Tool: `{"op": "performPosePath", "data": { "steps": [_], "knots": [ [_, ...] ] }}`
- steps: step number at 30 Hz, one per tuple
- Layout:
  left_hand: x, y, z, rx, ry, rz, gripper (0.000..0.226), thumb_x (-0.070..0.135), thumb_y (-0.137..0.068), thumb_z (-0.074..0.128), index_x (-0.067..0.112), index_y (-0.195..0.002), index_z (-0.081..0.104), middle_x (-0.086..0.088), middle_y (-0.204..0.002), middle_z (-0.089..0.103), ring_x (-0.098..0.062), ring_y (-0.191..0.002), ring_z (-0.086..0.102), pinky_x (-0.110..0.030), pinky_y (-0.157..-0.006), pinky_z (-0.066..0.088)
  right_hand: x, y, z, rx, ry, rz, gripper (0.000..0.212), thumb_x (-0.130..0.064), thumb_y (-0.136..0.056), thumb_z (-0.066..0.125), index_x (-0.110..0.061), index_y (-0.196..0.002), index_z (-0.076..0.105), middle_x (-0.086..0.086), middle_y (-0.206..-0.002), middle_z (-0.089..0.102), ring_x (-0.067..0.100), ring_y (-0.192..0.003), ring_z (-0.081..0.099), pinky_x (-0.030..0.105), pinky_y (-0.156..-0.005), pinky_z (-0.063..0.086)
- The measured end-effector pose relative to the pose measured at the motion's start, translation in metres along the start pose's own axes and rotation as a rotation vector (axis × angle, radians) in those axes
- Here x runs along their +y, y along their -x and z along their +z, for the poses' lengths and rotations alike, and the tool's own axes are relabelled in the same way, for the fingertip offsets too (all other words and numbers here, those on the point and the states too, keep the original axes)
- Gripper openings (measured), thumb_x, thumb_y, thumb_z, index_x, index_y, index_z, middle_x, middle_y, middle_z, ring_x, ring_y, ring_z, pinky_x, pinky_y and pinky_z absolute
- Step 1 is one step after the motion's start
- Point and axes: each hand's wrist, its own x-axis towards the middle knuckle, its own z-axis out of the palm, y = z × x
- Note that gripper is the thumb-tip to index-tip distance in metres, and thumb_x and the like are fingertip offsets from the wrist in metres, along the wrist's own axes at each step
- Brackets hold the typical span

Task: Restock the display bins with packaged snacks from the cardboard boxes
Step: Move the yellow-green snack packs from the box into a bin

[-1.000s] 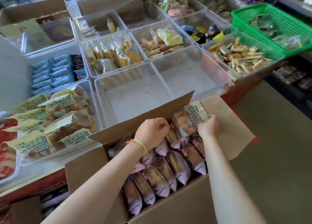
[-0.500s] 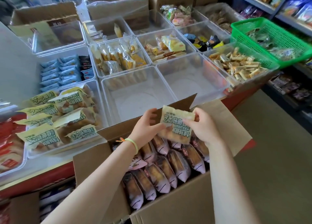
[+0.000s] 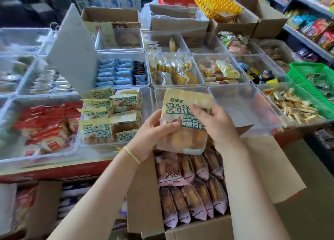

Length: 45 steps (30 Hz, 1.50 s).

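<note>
A yellow snack pack with green lettering is held upright above the open cardboard box. My left hand grips its lower left edge and my right hand grips its right side, fingers across the print. The box below is packed with several pink-tipped wrapped cakes. Behind the pack stand two clear bins with nothing in them, one mostly hidden by the pack, the other to its right. A bin to the left holds several matching yellow packs.
Clear bins of other snacks cover the red-edged table: red packs at left, blue packs behind, small sticks at right. A green basket sits far right. More cardboard boxes stand at the back, shelves on the right.
Both hands lifted the yellow pack out of the box and raised it upright in front of the bins. The camera view tilted up and moved closer.
</note>
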Motion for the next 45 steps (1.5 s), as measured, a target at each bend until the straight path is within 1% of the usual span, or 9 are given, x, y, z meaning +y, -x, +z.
{"op": "performPosePath", "data": {
  "steps": [3,7,13,18,21,26,29,38,45],
  "knots": [
    [0.018,0.014,-0.045,0.049,0.054,0.059,0.049,0.015,-0.079,0.075,0.010,-0.125,0.059,-0.013,-0.119,0.069,-0.027,-0.105,0.067,-0.041,-0.090,0.055,-0.028,-0.005,0.030,-0.355,0.423,0.110,0.044,-0.068,-0.079,0.063,-0.027,-0.094,0.073,-0.011,-0.091,0.074,0.013,-0.088,0.068,0.028,-0.082,0.054],
    [0.024,0.024,-0.089,0.196,-0.011,0.086,0.045,0.026,-0.075,0.080,0.017,-0.116,0.065,-0.012,-0.110,0.073,-0.024,-0.097,0.070,-0.038,-0.083,0.058,-0.052,-0.025,0.073,-0.514,0.863,0.159,0.049,-0.065,-0.096,0.039,-0.031,-0.128,0.056,-0.012,-0.116,0.064,0.019,-0.081,0.073,0.031,-0.062,0.057],
    [-0.010,-0.002,-0.152,0.597,-0.103,-0.254,0.046,0.047,-0.101,0.042,0.009,-0.106,0.068,-0.012,-0.102,0.072,-0.024,-0.091,0.067,-0.043,-0.086,0.055,-0.033,-0.060,0.124,-0.458,0.877,0.102,0.034,-0.042,-0.105,0.040,-0.033,-0.133,0.057,0.005,-0.130,0.062,0.022,-0.060,0.071,0.038,-0.067,0.062],
    [-0.030,-0.030,-0.171,0.517,0.044,-0.429,0.050,0.053,-0.099,0.043,0.007,-0.107,0.061,-0.011,-0.113,0.063,-0.025,-0.105,0.061,-0.039,-0.097,0.050,0.007,-0.083,0.127,-0.415,0.962,0.028,0.027,-0.036,-0.104,0.045,-0.054,-0.112,0.063,0.007,-0.108,0.069,0.024,-0.067,0.058,0.045,-0.063,0.055],
    [-0.026,-0.052,-0.169,0.498,0.039,-0.413,0.038,0.043,-0.103,0.041,0.011,-0.098,0.058,-0.001,-0.098,0.063,-0.015,-0.088,0.060,-0.026,-0.073,0.049,0.022,-0.087,0.127,-0.345,0.908,0.035,0.028,-0.034,-0.104,0.046,-0.043,-0.122,0.066,-0.004,-0.106,0.066,0.023,-0.073,0.061,0.047,-0.072,0.056],
    [-0.026,-0.074,-0.176,0.468,-0.118,-0.354,0.055,0.060,-0.090,0.041,0.020,-0.122,0.059,-0.006,-0.121,0.064,-0.025,-0.110,0.062,-0.045,-0.101,0.048,0.044,-0.099,0.128,-0.345,0.915,0.015,0.032,-0.034,-0.105,0.043,-0.042,-0.130,0.061,-0.001,-0.121,0.059,0.024,-0.098,0.060,0.044,-0.087,0.052],
    [-0.010,-0.076,-0.172,0.447,-0.088,-0.348,0.040,0.057,-0.098,0.037,0.029,-0.114,0.060,-0.001,-0.107,0.068,-0.020,-0.103,0.066,-0.039,-0.094,0.051,0.056,-0.106,0.132,-0.373,0.881,0.014,0.033,-0.032,-0.105,0.043,-0.040,-0.133,0.060,-0.003,-0.128,0.057,0.022,-0.112,0.056,0.041,-0.096,0.047],
    [0.003,-0.087,-0.190,0.333,-0.267,-0.374,0.069,0.064,-0.084,0.047,0.018,-0.135,0.054,-0.001,-0.140,0.054,-0.023,-0.122,0.053,-0.049,-0.109,0.041,0.091,-0.121,0.178,-0.606,1.003,0.227,0.057,-0.038,-0.097,0.061,-0.032,-0.149,0.041,-0.005,-0.162,0.024,0.023,-0.144,0.034,0.043,-0.113,0.036],
    [-0.009,-0.087,-0.203,0.344,-0.263,-0.379,0.068,0.073,-0.068,0.053,0.026,-0.115,0.068,0.005,-0.120,0.067,-0.022,-0.111,0.064,-0.051,-0.103,0.046,0.071,-0.134,0.176,-0.580,0.802,0.235,0.022,-0.024,-0.102,0.054,-0.029,-0.117,0.068,-0.005,-0.111,0.068,0.016,-0.097,0.063,0.032,-0.082,0.051]
  ]
}}
